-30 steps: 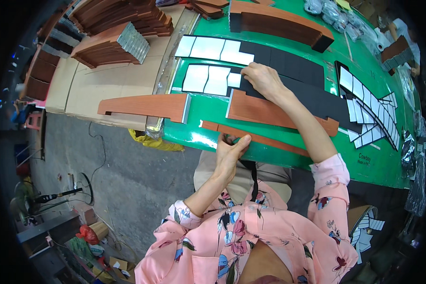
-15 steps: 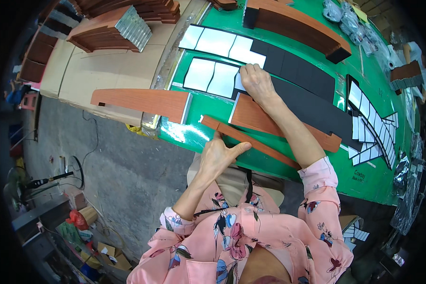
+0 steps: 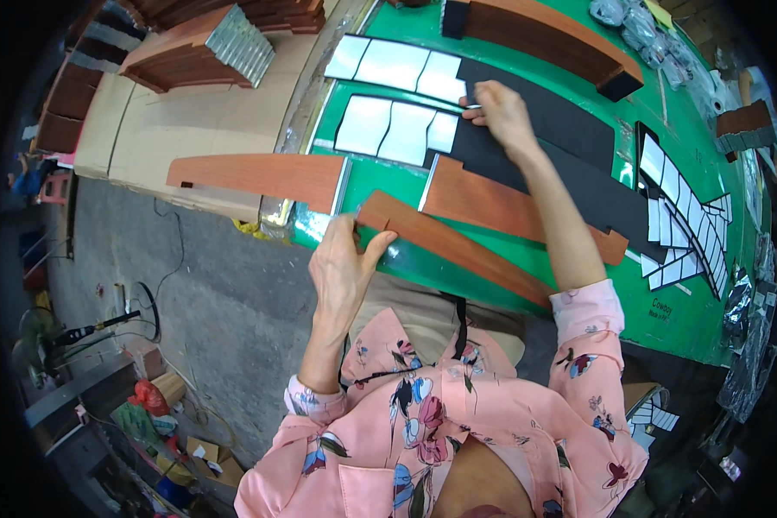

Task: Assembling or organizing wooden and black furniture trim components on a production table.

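Observation:
My left hand (image 3: pixel 344 263) grips the near left end of a long reddish-brown wooden piece (image 3: pixel 457 246), thumb on its face and fingers behind its edge. The piece lies tilted along the green table's near edge. Above the sheets, my right hand (image 3: pixel 502 114) is closed, thumb and fingertips together; anything between them is too small or dark to make out. Below it is a black sheet (image 3: pixel 561 177) whose left part carries white panels (image 3: pixel 363 127). A second such black sheet (image 3: pixel 570 129) with white panels (image 3: pixel 394 65) lies just beyond.
Another brown wooden piece (image 3: pixel 492 203) lies between my hands, and one (image 3: pixel 259 180) sits at the left over the table edge. A curved brown piece (image 3: pixel 544 43) is at the back. Stacked brown pieces (image 3: pixel 190 52) rest on cardboard. Loose white-panelled strips (image 3: pixel 682 216) lie right.
My right hand has lifted off the near sheet's white panel and moved up and right. My left hand has moved left, and the wooden piece has turned to show its broad face.

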The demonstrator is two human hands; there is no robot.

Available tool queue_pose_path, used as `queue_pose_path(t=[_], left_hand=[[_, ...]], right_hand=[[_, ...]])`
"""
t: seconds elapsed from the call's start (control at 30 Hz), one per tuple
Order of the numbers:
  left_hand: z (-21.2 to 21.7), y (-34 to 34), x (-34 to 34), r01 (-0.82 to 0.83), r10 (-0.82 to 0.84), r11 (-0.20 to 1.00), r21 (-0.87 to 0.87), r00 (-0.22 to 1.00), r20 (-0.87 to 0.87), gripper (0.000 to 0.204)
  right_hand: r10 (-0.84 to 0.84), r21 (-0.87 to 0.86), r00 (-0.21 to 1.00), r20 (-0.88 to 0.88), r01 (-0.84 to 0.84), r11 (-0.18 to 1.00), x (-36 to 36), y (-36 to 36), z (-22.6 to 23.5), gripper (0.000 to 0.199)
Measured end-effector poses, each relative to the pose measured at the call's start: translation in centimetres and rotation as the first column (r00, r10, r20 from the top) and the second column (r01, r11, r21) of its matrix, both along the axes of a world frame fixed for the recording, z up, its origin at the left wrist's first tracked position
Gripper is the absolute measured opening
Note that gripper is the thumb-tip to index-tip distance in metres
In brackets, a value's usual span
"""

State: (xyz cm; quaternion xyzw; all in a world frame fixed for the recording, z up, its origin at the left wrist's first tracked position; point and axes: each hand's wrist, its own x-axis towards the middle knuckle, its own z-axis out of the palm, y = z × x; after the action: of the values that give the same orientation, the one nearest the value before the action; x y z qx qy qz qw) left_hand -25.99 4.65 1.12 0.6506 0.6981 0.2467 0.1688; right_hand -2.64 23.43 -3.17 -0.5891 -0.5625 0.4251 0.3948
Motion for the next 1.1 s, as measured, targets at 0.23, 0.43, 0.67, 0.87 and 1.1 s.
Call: queue_pose_path(t=[0.23,0.43,0.67,0.87,1.1], left_hand=[[-1.2,1.8,-1.7,0.049,-0.097,0.990,0.128,0.910,0.403,0.077],[-3.0,2.3,-1.4,0.237,-0.308,0.950,0.204,0.819,0.484,0.037],[-2.9,-1.3,4.0,0.198,-0.263,0.965,0.173,0.712,0.651,0.035],[-4.1,-1.9,4.8,0.257,-0.361,0.932,0.256,0.587,0.725,0.032],[-4.0,-1.9,4.8,0.252,-0.340,0.939,0.233,0.584,0.737,0.029]], right_hand=[[0.066,-0.239,0.934,-0.350,-0.157,0.958,2.0,-7.2,5.8,0.032],[0.032,-0.302,0.880,-0.475,-0.197,0.933,2.7,-14.9,6.9,0.026],[0.211,0.148,0.958,0.193,-0.241,0.959,-2.0,-19.4,7.5,0.020],[0.010,0.376,0.898,0.440,-0.194,0.906,-2.9,-21.5,6.1,0.029],[-0.055,0.404,0.873,0.485,-0.167,0.899,-3.3,-22.5,5.6,0.032]])
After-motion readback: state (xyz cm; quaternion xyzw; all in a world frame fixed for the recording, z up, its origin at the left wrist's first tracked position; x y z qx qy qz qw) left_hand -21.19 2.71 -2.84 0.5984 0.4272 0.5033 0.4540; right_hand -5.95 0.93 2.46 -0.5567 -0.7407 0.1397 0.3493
